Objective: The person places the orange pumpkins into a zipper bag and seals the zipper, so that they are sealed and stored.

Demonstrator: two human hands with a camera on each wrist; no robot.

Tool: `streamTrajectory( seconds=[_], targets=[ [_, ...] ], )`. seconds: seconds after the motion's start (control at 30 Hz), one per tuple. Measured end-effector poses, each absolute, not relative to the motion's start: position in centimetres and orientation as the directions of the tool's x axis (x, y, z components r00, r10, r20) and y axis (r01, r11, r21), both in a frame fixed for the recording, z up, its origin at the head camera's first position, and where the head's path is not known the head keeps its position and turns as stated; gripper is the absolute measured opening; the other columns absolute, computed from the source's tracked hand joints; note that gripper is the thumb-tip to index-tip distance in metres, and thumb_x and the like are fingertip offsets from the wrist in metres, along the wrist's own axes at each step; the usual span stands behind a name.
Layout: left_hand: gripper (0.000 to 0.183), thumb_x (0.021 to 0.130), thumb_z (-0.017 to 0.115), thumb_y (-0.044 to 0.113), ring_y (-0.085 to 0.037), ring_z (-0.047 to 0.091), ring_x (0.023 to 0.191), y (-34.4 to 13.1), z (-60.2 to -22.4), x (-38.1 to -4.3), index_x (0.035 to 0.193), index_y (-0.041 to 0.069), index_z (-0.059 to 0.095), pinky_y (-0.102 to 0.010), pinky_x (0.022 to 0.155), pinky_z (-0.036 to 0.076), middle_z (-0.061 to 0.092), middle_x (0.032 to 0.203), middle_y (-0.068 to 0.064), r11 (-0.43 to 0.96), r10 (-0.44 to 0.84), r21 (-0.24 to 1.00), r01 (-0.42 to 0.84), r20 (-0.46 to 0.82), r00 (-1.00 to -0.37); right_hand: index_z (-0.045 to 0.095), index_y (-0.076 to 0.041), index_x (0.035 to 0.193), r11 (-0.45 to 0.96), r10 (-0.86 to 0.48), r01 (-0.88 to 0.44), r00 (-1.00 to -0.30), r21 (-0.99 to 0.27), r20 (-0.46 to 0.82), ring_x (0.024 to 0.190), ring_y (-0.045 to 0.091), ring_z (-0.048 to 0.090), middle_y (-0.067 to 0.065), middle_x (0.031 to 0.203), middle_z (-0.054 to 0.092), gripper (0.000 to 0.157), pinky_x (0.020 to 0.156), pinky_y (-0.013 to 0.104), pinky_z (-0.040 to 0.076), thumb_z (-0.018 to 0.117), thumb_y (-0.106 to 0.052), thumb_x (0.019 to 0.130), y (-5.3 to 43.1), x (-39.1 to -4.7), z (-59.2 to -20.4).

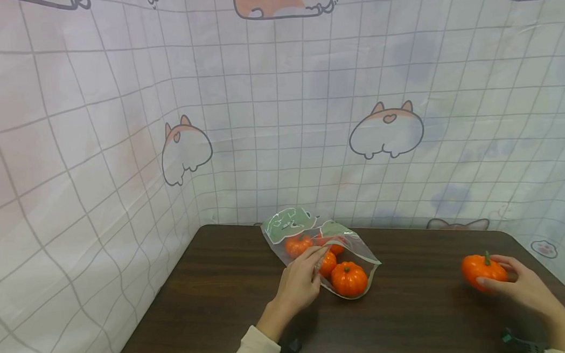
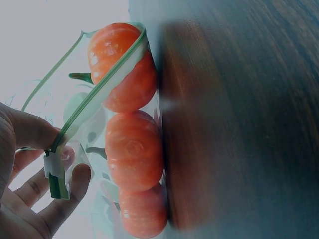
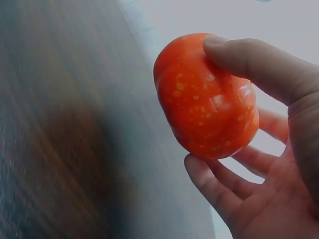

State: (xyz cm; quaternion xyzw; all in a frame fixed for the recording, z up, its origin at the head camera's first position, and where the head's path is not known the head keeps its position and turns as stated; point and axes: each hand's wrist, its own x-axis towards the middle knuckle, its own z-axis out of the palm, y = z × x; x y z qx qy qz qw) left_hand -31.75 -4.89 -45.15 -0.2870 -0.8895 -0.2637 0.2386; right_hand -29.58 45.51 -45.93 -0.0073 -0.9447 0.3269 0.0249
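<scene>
- We are seeing the right hand [image 1: 528, 288] gripping an orange pumpkin [image 1: 476, 270], thumb on one side and fingers on the other, the grip spreading only as wide as the body it is holding.
- We are finding this pumpkin directly in that grip, its body projecting leftward past the fingertips and hanging clear of the table [image 1: 417, 314].
- Its green stem [image 1: 487, 259] is pointing up from the grip (it is hiding from the right wrist view), and its long axis is running roughly sideways in the head view.
- Well to the left of that grip, the left hand [image 1: 296, 286] is loosely pinching the rim of a clear bag [image 1: 285, 227] between thumb and fingers, and a white slider [image 2: 53, 165] is sitting just beside the thumb tip.
- The bag is stretching away beyond this left grip, its green-printed end lying farthest off, its mouth gaping nearer us and to the right.
- Inside, at least four bagged pumpkins [image 1: 349, 280] are lying about the left fingertips: one is resting just right of them, its stem pointing up, and others are sitting beyond.
- Behind both grips, a gridded wall sheet [image 1: 301, 159] is hanging.
</scene>
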Motion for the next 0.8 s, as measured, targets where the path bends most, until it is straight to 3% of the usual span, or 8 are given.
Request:
streamTrajectory(
  seconds=[0.27, 0.43, 0.5, 0.63, 0.8],
  targets=[
    [0.064, 0.083, 0.069, -0.001, -0.011, 0.054, 0.076, -4.9, -45.2, -31.9, 0.143, 0.017, 0.061, -0.018, 0.061, 0.044, 0.065, 0.135, 0.006, 0.697, 0.383, 0.330, 0.637, 0.580, -0.719, 0.029, 0.009, 0.152, 0.764, 0.002, -0.064, -0.995, -0.642, 0.101, 0.109, 0.042, 0.063, 0.045, 0.137, 0.049, 0.080, 0.077, 0.055, 0.056, 0.063, -0.041, 0.100, 44.3, -29.8, -44.7],
    [0.066, 0.082, 0.068, -0.002, -0.008, 0.048, 0.068, -4.8, -45.1, -31.9, 0.144, 0.019, 0.060, -0.016, 0.058, 0.039, 0.066, 0.134, 0.006, 0.698, 0.382, 0.325, 0.638, 0.584, -0.716, 0.029, 0.007, 0.153, 0.738, -0.015, -0.089, -0.993, -0.669, 0.115, 0.098, 0.006, 0.062, 0.044, 0.140, 0.048, 0.080, 0.077, 0.058, 0.056, 0.065, -0.040, 0.099, 43.5, -29.6, -43.7],
    [0.066, 0.082, 0.068, -0.003, -0.007, 0.047, 0.067, -4.8, -45.1, -31.9, 0.144, 0.019, 0.060, -0.017, 0.057, 0.038, 0.066, 0.134, 0.005, 0.697, 0.382, 0.327, 0.638, 0.583, -0.717, 0.029, 0.006, 0.153, 0.741, -0.020, -0.097, -0.992, -0.664, 0.122, 0.098, 0.006, 0.061, 0.043, 0.140, 0.048, 0.080, 0.076, 0.057, 0.056, 0.065, -0.041, 0.099, 43.1, -29.5, -43.3],
    [0.065, 0.083, 0.068, -0.002, -0.008, 0.047, 0.067, -4.7, -45.1, -31.9, 0.144, 0.019, 0.060, -0.018, 0.057, 0.039, 0.066, 0.135, 0.005, 0.701, 0.380, 0.339, 0.628, 0.568, -0.730, 0.029, 0.006, 0.153, 0.758, -0.036, -0.123, -0.989, -0.641, 0.146, 0.108, 0.037, 0.063, 0.043, 0.138, 0.049, 0.081, 0.074, 0.056, 0.056, 0.065, -0.042, 0.099, 42.1, -29.4, -42.2],
    [0.064, 0.084, 0.068, -0.001, -0.009, 0.048, 0.068, -4.7, -45.1, -31.8, 0.144, 0.018, 0.060, -0.018, 0.059, 0.041, 0.065, 0.135, 0.005, 0.706, 0.378, 0.344, 0.619, 0.555, -0.741, 0.031, 0.004, 0.154, 0.765, -0.061, -0.161, -0.982, -0.624, 0.179, 0.105, 0.025, 0.064, 0.040, 0.139, 0.050, 0.080, 0.075, 0.055, 0.055, 0.067, -0.040, 0.098, 40.8, -29.1, -40.9]
  ],
)
